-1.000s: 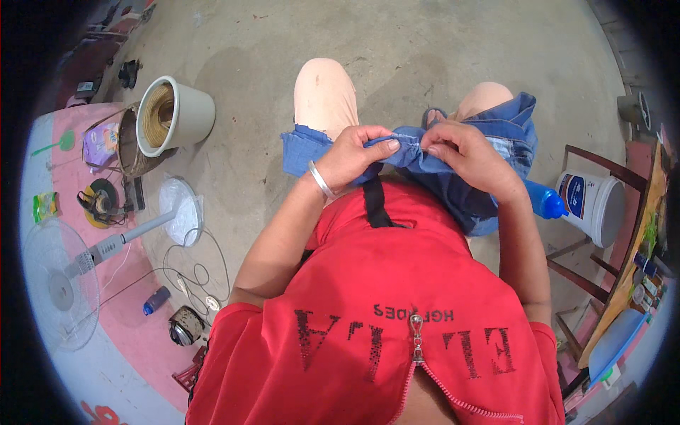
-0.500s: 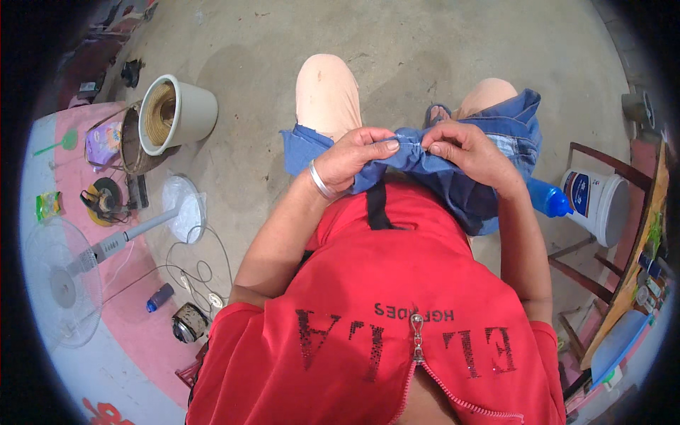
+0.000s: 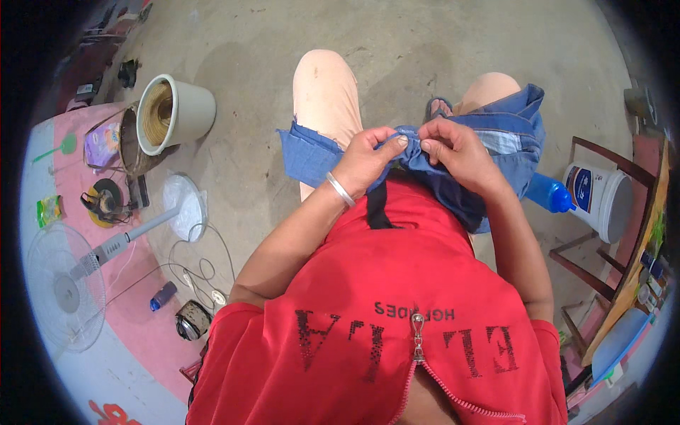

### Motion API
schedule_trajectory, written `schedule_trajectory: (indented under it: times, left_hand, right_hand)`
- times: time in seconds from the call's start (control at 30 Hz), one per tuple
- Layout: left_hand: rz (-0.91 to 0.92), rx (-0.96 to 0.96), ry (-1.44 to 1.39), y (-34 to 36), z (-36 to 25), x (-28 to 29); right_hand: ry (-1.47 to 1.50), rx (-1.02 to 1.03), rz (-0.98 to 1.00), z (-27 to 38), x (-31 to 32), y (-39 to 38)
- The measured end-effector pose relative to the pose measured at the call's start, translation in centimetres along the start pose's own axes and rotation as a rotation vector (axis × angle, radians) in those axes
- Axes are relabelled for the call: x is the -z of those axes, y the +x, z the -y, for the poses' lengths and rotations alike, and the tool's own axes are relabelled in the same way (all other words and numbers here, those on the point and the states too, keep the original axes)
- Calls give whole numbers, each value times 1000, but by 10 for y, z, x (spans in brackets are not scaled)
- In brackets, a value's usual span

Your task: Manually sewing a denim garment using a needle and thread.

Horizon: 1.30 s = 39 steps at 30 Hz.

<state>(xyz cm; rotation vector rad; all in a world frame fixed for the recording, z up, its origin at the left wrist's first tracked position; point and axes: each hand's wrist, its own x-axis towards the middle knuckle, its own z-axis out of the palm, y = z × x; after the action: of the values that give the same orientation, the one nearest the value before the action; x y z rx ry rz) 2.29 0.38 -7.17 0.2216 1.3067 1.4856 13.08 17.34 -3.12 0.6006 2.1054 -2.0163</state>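
Observation:
A piece of blue denim clothing with frayed edges and a paler patch lies across my lap. My left hand, with a silver bangle at its wrist, pinches a bunched fold of it between thumb and fingers. Close beside it, my right hand grips the same fold, thumb against fingertips. Pale stitching shows along the cloth between the two hands. Whether anything small, such as a needle, is between the right fingertips cannot be made out. The denim's larger part hangs over my right thigh.
To the left stand a pale bucket holding a straw hat, a standing fan and a loose cable on the floor. At the right are a blue bottle, a white tub and a wooden-framed table.
My left hand has shifted slightly right along the fold, so the hands are closer together. The denim has moved a little with them.

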Motion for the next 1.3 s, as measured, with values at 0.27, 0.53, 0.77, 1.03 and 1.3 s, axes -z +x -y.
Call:
schedule_trajectory:
  times: [0.27,0.53,0.77,1.03,1.3]
  left_hand:
    - [-53,-45,-32,5,6,-5]
    - [-28,-123,300,7,10,-8]
    - [-48,-302,416,-3,-3,-14]
    - [-7,-136,263,5,-1,-3]
    - [9,-201,512,12,12,-2]
  right_hand:
    - [-658,507,-322,23,-11,-6]
    - [-911,811,-162,17,-13,1]
    - [-761,807,-338,20,-21,5]
    - [-788,761,-160,10,-8,-2]
    - [-874,804,-161,13,-16,7]
